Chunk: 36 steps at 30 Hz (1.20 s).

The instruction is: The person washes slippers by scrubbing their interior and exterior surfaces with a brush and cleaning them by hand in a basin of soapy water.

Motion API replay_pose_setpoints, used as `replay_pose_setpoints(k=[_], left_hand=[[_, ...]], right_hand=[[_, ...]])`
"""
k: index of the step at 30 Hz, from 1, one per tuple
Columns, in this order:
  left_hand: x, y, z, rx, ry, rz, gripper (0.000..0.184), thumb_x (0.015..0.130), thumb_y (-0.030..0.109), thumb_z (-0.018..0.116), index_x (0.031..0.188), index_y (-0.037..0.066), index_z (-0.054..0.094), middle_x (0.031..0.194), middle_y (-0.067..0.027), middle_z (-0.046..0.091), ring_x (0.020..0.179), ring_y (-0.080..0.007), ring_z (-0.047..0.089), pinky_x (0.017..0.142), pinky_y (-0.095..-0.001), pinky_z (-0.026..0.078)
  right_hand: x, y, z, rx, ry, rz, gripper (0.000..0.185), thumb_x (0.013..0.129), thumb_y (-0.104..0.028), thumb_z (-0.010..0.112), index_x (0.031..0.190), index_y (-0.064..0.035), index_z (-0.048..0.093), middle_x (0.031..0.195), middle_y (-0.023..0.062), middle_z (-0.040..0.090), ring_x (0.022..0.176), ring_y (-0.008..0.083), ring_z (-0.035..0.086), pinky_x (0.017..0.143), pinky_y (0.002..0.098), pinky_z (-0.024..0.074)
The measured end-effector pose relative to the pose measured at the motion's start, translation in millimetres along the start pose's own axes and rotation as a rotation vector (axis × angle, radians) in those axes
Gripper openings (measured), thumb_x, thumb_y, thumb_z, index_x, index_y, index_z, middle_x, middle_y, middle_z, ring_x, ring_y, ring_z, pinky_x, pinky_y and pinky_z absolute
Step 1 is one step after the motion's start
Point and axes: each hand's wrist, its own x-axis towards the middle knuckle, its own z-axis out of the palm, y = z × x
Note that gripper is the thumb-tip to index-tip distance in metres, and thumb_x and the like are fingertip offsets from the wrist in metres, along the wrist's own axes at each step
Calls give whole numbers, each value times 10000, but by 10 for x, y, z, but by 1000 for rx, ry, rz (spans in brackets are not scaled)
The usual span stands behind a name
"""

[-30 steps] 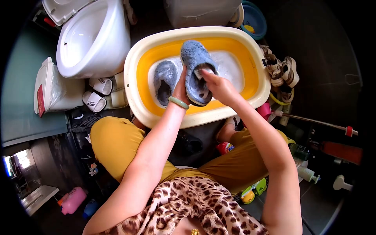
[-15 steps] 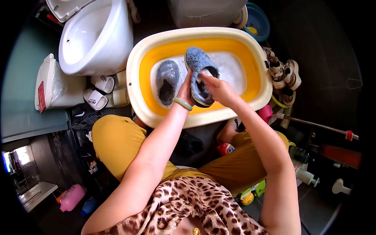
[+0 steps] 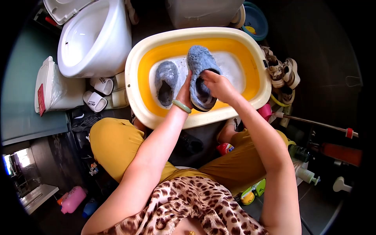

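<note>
A wet blue-grey fluffy slipper (image 3: 201,58) is held up over the wash tub, its toe pointing away from me. My left hand (image 3: 185,94), with a pale green bangle at the wrist, grips it along the left side. My right hand (image 3: 219,86) is closed at the slipper's opening, its fingertips reaching inside; whatever they hold is hidden. A matching slipper (image 3: 167,72) lies in the tub on the left. The cream-rimmed, yellow-walled tub (image 3: 135,92) has whitish suds on its bottom.
A toilet (image 3: 121,47) and a lidded bin (image 3: 64,88) stand on the left beside white slides (image 3: 95,101). Sneakers (image 3: 290,74) lie at the tub's right. A blue basin (image 3: 258,23) is behind. Several bottles, including a pump bottle (image 3: 307,175), stand at the right.
The slipper's toe has turned slightly to the right, and its fur shows less foam. A whitish patch under my right fingers no longer shows. The view has shifted a little.
</note>
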Motion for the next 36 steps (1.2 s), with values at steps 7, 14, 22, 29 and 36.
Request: replay_pose_setpoints(k=[7, 14, 22, 29, 36], left_hand=[[72, 277, -206, -119, -59, 94, 568, 879, 524, 490, 1212, 65, 522, 1138, -84, 593, 1011, -236, 574, 900, -353, 461], [-6, 190, -112, -55, -119, 12, 584, 906, 518, 430, 1306, 93, 449, 1261, -86, 531, 1144, -238, 513, 999, -367, 393], [12, 316, -173, -56, -115, 121, 568, 899, 523, 446, 1256, 83, 494, 1213, -75, 558, 1069, -236, 550, 953, -348, 427], [-89, 236, -103, -32, -82, 49, 575, 918, 518, 401, 1298, 92, 460, 1250, -85, 539, 1132, -234, 525, 984, -368, 406], [-143, 150, -36, -11, -93, 22, 595, 919, 534, 379, 1306, 87, 453, 1268, -94, 520, 1144, -246, 508, 999, -369, 389]], right_hand=[[-444, -665, -137, 196, -445, 431, 439, 889, -113, 508, 1302, -261, 504, 743, -69, 496, 512, 23, 357, 449, 197, 340], [-122, -135, -328, -475, -155, -130, 439, 855, -134, 535, 1265, -290, 520, 849, 145, 632, 711, 227, 618, 692, 333, 481], [-315, -839, -186, 84, -395, 396, 476, 877, -63, 488, 1285, -306, 515, 711, -28, 479, 558, 80, 396, 530, 224, 392], [-345, -524, -421, -501, -283, 60, 485, 845, -41, 521, 1267, -281, 525, 815, 73, 642, 630, 184, 556, 663, 294, 463], [-312, -463, -170, -184, -147, 26, 436, 860, -67, 512, 1266, -226, 530, 744, 65, 578, 615, 184, 530, 605, 296, 448]])
